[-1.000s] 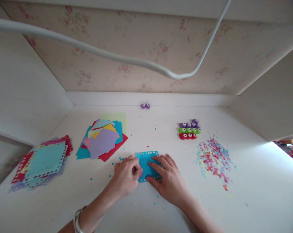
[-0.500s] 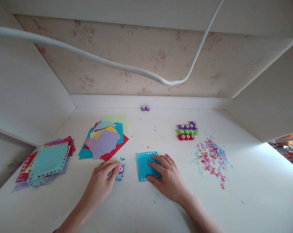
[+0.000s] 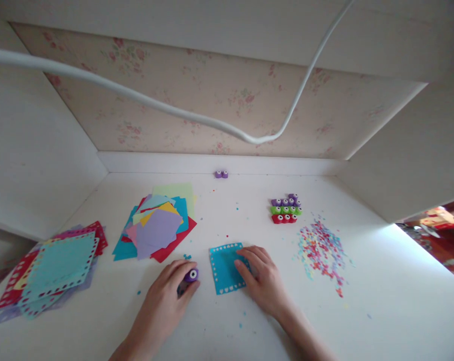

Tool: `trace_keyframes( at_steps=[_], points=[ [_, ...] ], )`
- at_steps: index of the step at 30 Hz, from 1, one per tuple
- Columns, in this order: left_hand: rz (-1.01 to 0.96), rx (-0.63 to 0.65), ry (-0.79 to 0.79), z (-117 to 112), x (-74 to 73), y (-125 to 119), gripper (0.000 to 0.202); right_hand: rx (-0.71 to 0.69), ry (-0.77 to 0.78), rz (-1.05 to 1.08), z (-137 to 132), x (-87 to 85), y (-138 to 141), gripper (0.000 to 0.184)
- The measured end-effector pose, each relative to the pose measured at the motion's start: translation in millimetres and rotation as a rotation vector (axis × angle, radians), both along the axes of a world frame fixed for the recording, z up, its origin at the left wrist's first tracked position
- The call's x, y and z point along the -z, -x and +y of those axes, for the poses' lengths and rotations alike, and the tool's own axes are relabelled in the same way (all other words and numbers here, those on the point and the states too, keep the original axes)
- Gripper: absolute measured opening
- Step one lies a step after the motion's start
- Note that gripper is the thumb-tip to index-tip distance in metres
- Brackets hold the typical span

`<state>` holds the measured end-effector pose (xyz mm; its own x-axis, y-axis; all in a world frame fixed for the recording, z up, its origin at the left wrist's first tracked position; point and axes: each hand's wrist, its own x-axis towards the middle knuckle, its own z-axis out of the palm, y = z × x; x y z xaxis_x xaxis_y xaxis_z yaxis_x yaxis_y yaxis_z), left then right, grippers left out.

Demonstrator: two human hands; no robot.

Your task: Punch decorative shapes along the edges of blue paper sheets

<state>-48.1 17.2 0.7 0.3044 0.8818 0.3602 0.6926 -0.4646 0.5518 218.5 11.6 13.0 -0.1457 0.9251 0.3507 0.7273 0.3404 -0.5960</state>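
A purple craft punch [image 3: 192, 274] with a white-ringed top sits between the thumb and fingers of my left hand [image 3: 166, 288], closed around its sides. Small blue paper bits [image 3: 187, 256] lie just beyond it. To the right is a square blue paper sheet [image 3: 224, 271] with small cut-outs along its top, left and bottom edges. My right hand [image 3: 262, 281] is at the sheet's right side, thumb and index tip close together on top of it. The paper's right edge is partly hidden under that hand.
Punched sheets [image 3: 61, 260] are piled at far left, with coloured paper [image 3: 161, 228] beside them. Several punches [image 3: 285, 210] stand in rows at right, near scattered confetti [image 3: 320, 248]. Two purple punches [image 3: 221, 174] stand at the back. A white cable [image 3: 196, 118] crosses overhead.
My left hand has opened its grip wider around the purple punch, now more visible. My right hand's fingers have drawn together at the sheet's right side. The view has shifted slightly.
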Motion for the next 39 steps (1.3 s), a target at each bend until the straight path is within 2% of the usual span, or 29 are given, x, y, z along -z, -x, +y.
trace_keyframes(
  at_steps=[4,7,9,11,14,17,20,22,23,26,29,31,35,39],
  points=[
    [-0.005,-0.006,-0.019,-3.0,11.9,1.7,0.027,0.038,-0.03,0.07,-1.0,-0.2,11.0,0.015],
    [-0.039,0.012,-0.014,-7.7,16.0,1.2,0.029,-0.1,0.034,0.045,-3.7,-14.3,35.7,0.022],
    [-0.068,0.021,-0.004,-9.9,15.6,0.6,0.032,-0.242,0.122,0.015,-3.3,-26.3,55.1,0.032],
    [-0.094,0.015,0.003,-10.7,13.5,0.7,0.033,-0.317,0.209,0.018,-0.7,-36.3,71.2,0.035],
    [-0.129,-0.021,-0.002,-10.3,9.3,1.1,0.034,-0.32,0.272,0.065,4.6,-44.6,83.7,0.031],
    [-0.143,-0.037,-0.028,-10.7,4.5,-0.1,0.036,-0.322,0.301,0.162,11.4,-48.1,79.5,0.027],
    [-0.145,-0.035,-0.033,-12.8,-0.8,-1.8,0.037,-0.25,0.436,0.322,27.0,-51.8,54.4,0.017],
    [-0.151,-0.034,-0.027,-14.3,-3.8,-2.2,0.033,-0.086,0.542,0.429,45.9,-56.0,24.4,0.015],
    [-0.153,-0.035,-0.022,-14.8,-4.9,-2.3,0.03,0.001,0.541,0.456,57.8,-58.7,6.1,0.018],
    [-0.156,-0.025,-0.012,-15.3,-6.7,-2.8,0.026,0.304,0.408,0.331,98.2,-69.1,-55.2,0.028],
    [-0.142,0.001,-0.011,-14.4,-6.8,-4.4,0.025,0.478,0.342,0.211,134.9,-77.9,-112.4,0.036],
    [-0.115,0.007,-0.018,-13.2,-6.4,-5.1,0.025,0.586,0.311,0.092,153.1,-79.8,-141.9,0.035],
    [-0.082,-0.004,-0.033,-10.2,-4.9,-4.0,0.025,0.709,0.291,-0.144,176.3,-70.7,-178.0,0.025],
    [-0.072,-0.011,-0.024,-7.4,-2.8,-2.6,0.025,0.746,0.323,-0.3,190.3,-54.1,-192.5,0.02]
  ],
)
